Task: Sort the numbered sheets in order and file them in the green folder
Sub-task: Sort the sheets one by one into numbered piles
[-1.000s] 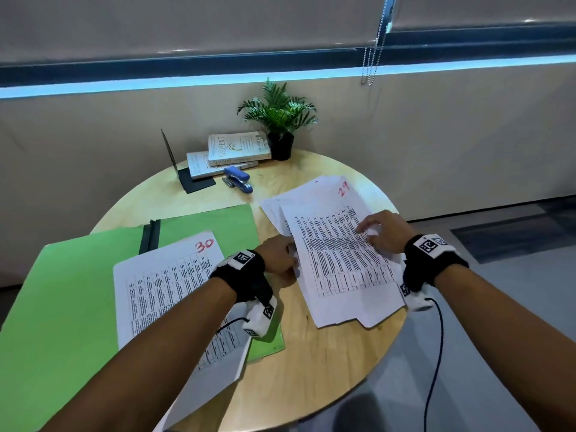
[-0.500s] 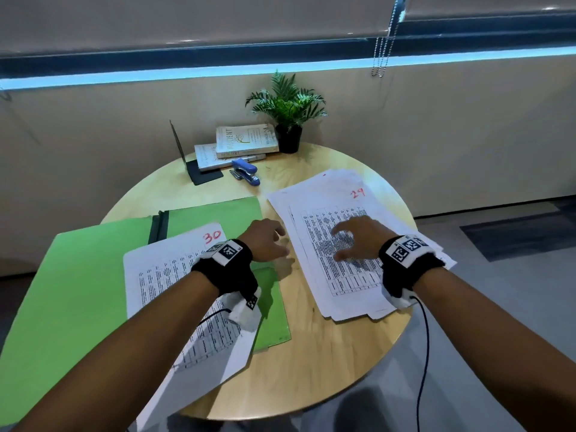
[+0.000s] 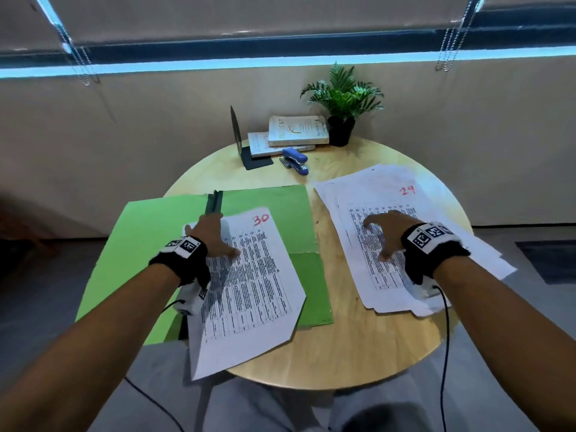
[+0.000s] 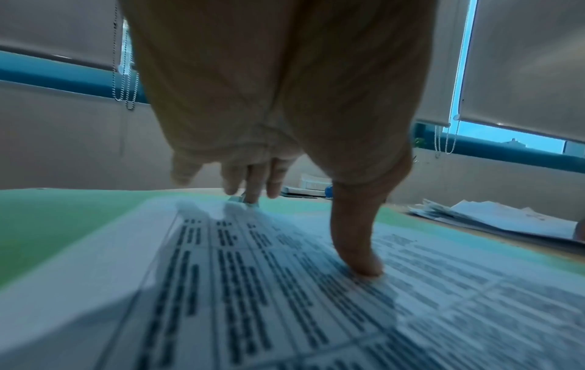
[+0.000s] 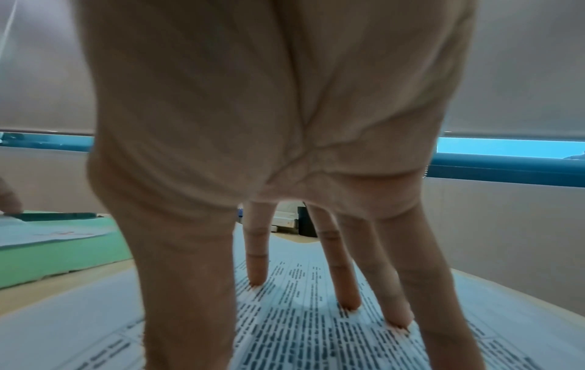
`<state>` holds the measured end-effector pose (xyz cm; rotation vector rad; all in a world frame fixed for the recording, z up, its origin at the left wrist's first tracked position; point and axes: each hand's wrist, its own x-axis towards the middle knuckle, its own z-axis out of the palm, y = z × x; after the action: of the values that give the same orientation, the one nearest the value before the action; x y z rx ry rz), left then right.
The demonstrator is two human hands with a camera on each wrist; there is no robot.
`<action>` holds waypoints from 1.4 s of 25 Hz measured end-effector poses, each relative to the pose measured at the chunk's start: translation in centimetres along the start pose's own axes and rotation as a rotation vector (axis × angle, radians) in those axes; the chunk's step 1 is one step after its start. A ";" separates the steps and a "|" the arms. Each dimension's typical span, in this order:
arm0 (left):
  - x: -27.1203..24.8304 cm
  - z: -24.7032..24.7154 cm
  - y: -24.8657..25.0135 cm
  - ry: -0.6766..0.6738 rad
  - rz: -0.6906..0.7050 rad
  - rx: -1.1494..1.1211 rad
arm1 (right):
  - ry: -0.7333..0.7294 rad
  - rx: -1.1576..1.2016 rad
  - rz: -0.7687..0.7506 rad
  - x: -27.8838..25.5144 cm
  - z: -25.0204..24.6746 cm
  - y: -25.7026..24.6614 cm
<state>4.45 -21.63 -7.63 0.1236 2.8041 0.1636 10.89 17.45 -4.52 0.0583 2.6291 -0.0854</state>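
Note:
An open green folder [image 3: 149, 226] lies on the left half of the round wooden table [image 3: 327, 347], its dark clip bar [image 3: 213, 201] along the spine. Sheet 30 [image 3: 258, 288] rests on the folder and hangs over the table's near edge. My left hand [image 3: 212, 235] lies spread on its top left part, thumb [image 4: 357, 252] pressing the print and fingertips near the clip. A loose stack with sheet 29 [image 3: 386, 244] on top sits at the right. My right hand [image 3: 386, 232] rests on it with straight, spread fingers [image 5: 256, 262].
At the table's back stand a potted plant [image 3: 341, 101], two stacked books [image 3: 296, 132], a blue stapler [image 3: 296, 160] and a black bookend [image 3: 238, 135]. Wrist-camera cables hang off the near edge. Bare wood shows between folder and stack.
My left hand left the stack's left edge and moved onto sheet 30 near the clip. The right hand slid to the middle of sheet 29 and flattened. The head view shifted.

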 end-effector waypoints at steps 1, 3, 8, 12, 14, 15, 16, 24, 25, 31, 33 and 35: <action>0.4 0.0 -0.2 -0.037 0.033 0.021 | 0.003 0.014 0.001 0.0 -0.1 0.0; 1.3 -0.5 0.0 -0.091 0.081 0.057 | 0.005 0.039 0.016 0.0 0.0 0.1; 3.6 -3.4 2.2 -0.168 0.164 0.141 | 0.024 0.077 0.048 -0.2 0.6 0.5; 3.7 -6.2 4.9 -0.160 0.396 0.085 | 0.008 0.112 0.052 -0.8 0.7 0.5; 3.8 -8.5 7.1 -0.148 0.490 -0.003 | 0.081 0.203 -0.023 -1.2 0.7 0.9; 4.0 -9.7 8.3 -0.121 0.531 -0.030 | 0.139 0.365 -0.081 -1.7 0.5 1.0; 4.4 -10.8 9.5 -0.092 0.573 -0.058 | 0.193 0.604 -0.139 -2.4 0.3 1.1; 9.3 -11.7 21.6 0.066 0.568 -0.136 | 0.445 1.314 -0.206 -6.1 0.6 5.0; 10.2 -10.7 22.4 0.068 0.558 -0.106 | 0.449 1.330 -0.148 -5.9 1.3 6.3; 13.4 -3.6 26.4 0.030 0.550 -0.040 | 0.479 0.724 0.211 -5.9 3.7 11.3; 13.3 -2.3 27.7 0.055 0.567 -0.021 | 0.478 0.541 0.235 -6.2 4.2 12.1; 13.8 -1.7 28.4 0.080 0.566 -0.050 | 0.453 0.502 0.268 -6.4 5.0 13.2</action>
<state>-7.18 7.75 -6.82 0.9137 2.7624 0.3740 19.63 30.08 -6.37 0.6687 2.9428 -0.7104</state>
